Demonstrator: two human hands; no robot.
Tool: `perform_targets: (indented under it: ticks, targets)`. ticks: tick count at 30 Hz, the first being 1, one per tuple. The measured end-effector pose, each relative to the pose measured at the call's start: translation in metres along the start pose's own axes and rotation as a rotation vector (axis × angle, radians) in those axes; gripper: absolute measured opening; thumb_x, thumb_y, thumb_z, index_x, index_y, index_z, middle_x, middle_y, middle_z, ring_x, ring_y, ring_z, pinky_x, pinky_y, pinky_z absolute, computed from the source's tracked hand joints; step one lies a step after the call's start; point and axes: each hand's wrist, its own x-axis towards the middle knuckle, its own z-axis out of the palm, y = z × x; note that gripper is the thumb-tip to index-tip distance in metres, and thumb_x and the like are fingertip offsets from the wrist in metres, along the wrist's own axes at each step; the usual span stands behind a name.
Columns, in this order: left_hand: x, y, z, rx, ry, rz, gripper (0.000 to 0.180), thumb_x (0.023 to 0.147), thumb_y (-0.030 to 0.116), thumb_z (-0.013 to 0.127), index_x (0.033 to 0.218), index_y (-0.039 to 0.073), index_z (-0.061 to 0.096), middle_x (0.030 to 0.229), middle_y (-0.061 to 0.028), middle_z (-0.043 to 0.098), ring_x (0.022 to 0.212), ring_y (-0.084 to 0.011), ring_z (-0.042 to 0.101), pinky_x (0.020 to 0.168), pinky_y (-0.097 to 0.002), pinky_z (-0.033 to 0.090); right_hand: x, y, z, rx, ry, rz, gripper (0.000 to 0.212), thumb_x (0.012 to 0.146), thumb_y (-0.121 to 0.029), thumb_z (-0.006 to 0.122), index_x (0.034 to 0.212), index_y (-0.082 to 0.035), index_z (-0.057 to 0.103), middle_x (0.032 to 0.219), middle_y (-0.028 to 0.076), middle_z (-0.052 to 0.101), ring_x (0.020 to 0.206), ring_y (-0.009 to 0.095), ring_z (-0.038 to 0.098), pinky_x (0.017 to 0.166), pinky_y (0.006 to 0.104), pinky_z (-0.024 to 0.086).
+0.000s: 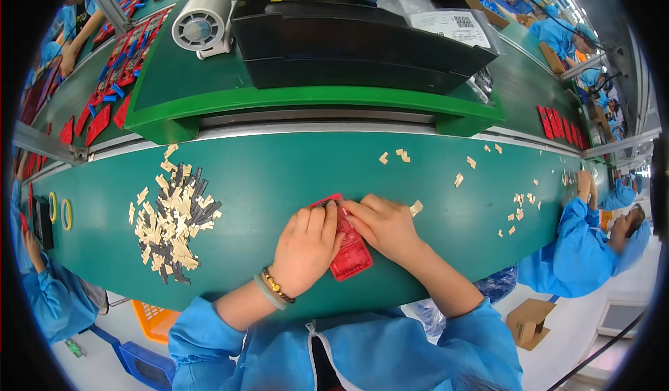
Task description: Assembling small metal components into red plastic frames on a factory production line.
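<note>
A red plastic housing (350, 260) with moulded recesses rests at a slant on the green table in front of me. My left hand (301, 248) is wrapped over its left side, fingers closed on it. At its upper right edge, the bent fingers and thumb of my right hand (385, 228) press against the housing; whether a small piece sits under the fingertips is hidden. One cream-coloured piece (416, 208) lies just beyond my right knuckles. To the left is a heap of small cream and black cut pieces (171, 224).
A green-edged shelf (313, 98) spans the back, bearing a black box (348, 49) and a white fan (202, 25). Loose cream pieces (519, 206) are scattered right, near a co-worker's blue sleeve (575, 244). Tape rolls (66, 214) lie far left. Red housings (557, 126) line the conveyor behind.
</note>
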Motion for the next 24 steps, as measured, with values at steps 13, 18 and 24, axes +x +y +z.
perform_targets:
  ticks: [13,18,24]
  targets:
    - [0.01,0.005,0.001,0.045,-0.098,0.081,0.025,0.073,0.019,0.056,0.083,-0.002,0.066,0.105,-0.015,0.056,0.094,-0.0257,0.052,0.079,-0.0349,0.043,-0.036,-0.015,-0.021,0.102,-0.224,-0.323,0.032,0.065,-0.036,0.078,0.087,-0.017,0.065,0.093,0.0,0.059,0.076,0.019,0.058,0.059,0.032,0.046]
    - [-0.004,-0.009,-0.004,-0.134,0.052,-0.041,0.054,0.079,0.031,0.066,0.119,-0.004,0.055,0.115,-0.0131,0.054,0.106,-0.0275,0.051,0.086,-0.0389,0.041,-0.057,-0.002,-0.018,0.053,-0.091,-0.429,0.035,0.058,-0.029,0.083,0.086,-0.016,0.066,0.087,0.0,0.057,0.07,0.019,0.057,0.054,0.0317,0.043]
    - [-0.094,-0.106,-0.093,0.258,0.187,-0.539,0.074,0.068,0.015,0.075,0.133,-0.002,0.044,0.136,-0.0259,0.044,0.129,-0.0424,0.039,0.108,-0.0486,0.031,0.027,-0.018,-0.003,-0.151,0.146,-0.602,0.034,0.065,-0.028,0.085,0.093,-0.017,0.068,0.091,0.002,0.06,0.07,0.019,0.06,0.057,0.0308,0.046]
